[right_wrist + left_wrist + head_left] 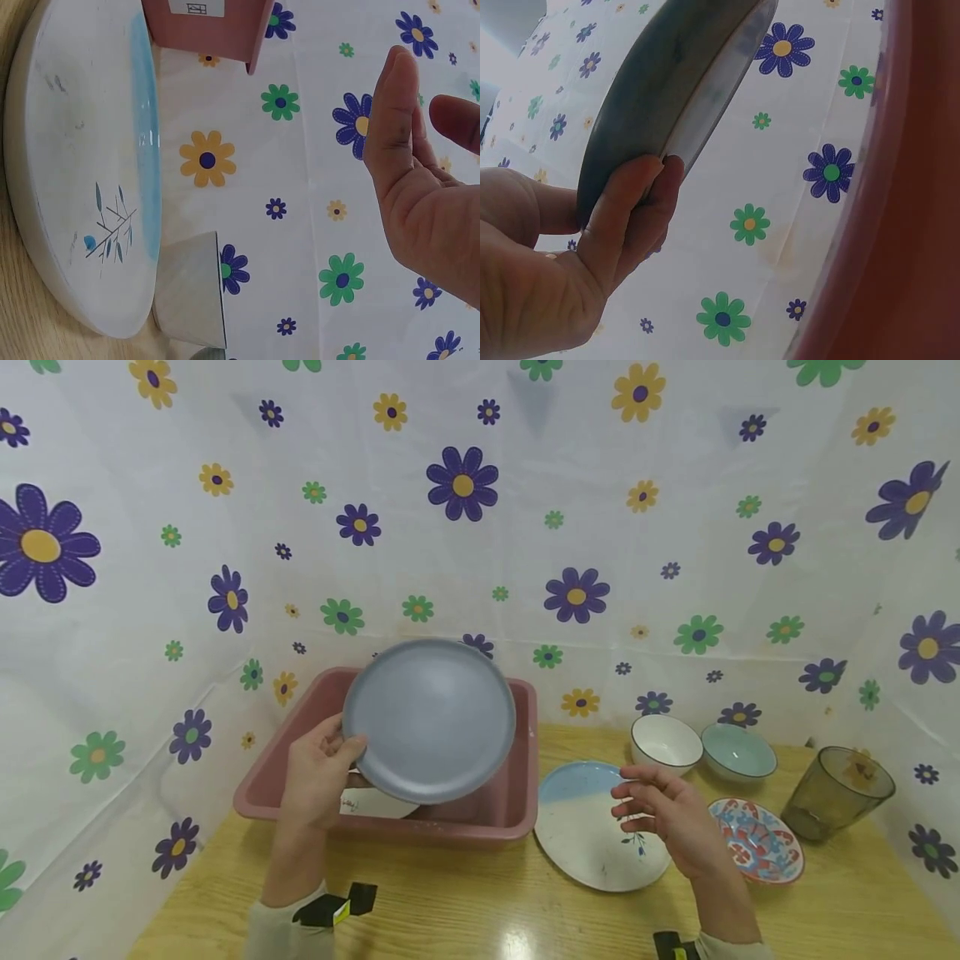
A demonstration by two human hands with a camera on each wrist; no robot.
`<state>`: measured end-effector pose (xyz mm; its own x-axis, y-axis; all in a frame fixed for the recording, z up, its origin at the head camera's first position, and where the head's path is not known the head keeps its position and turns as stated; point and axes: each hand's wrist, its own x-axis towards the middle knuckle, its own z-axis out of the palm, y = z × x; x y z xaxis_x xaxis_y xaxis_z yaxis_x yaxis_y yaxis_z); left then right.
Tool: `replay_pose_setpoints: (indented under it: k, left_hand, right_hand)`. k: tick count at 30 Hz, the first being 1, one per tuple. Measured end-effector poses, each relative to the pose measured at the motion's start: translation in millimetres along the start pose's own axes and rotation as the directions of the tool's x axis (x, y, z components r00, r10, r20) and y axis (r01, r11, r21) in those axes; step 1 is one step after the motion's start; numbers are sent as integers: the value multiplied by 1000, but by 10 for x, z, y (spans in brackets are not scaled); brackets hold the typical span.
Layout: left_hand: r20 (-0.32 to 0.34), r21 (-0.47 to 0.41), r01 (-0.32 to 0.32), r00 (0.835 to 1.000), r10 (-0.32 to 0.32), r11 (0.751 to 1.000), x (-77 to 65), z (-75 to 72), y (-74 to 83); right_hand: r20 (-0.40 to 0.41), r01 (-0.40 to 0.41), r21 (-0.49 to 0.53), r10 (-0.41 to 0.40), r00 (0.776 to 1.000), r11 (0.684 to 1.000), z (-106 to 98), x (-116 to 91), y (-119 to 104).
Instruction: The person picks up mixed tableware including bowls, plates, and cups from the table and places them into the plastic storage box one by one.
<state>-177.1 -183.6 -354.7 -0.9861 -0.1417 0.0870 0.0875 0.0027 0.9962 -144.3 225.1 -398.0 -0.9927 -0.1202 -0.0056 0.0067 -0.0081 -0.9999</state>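
My left hand [318, 772] grips the left edge of a round blue-grey plate [429, 720], thumb on its face and fingers behind. The plate is held tilted above a pink plastic basin [480, 833], its face toward the head camera. In the left wrist view the fingers pinch the rim of the plate [667, 90]. Nothing is in my right hand [678, 818]; its fingers are loosely bent above a white and blue plate [592, 835] with a plant sprig design. Inside the basin, partly hidden by the held plate, lies a white item [375, 803] with dark writing.
Behind my right hand stand a white bowl [666, 743] and a pale green bowl [738, 752]. A red and blue patterned dish [765, 852] lies to the right, beside a tinted, tilted-looking glass [836, 793]. A flowered white sheet [510, 543] encloses the wooden table [465, 902].
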Motion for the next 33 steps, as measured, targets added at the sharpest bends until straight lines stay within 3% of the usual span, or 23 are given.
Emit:
replay_pose_setpoints:
  k: [12,25,33]
  left_hand:
    - [-63,40,11,998,-8,999,41,-189,10]
    - [-43,134,10,999,-4,991,117,-295,-39]
    - [-42,167,59,998,-53,984,177,-318,-66]
  right_hand:
    - [-13,-16,-47,16,1000,999,17,26,14]
    - [-18,-31,-73,30,999,997,13,39,18]
    - [-20,-39,-71,38,999,997,20,52,2]
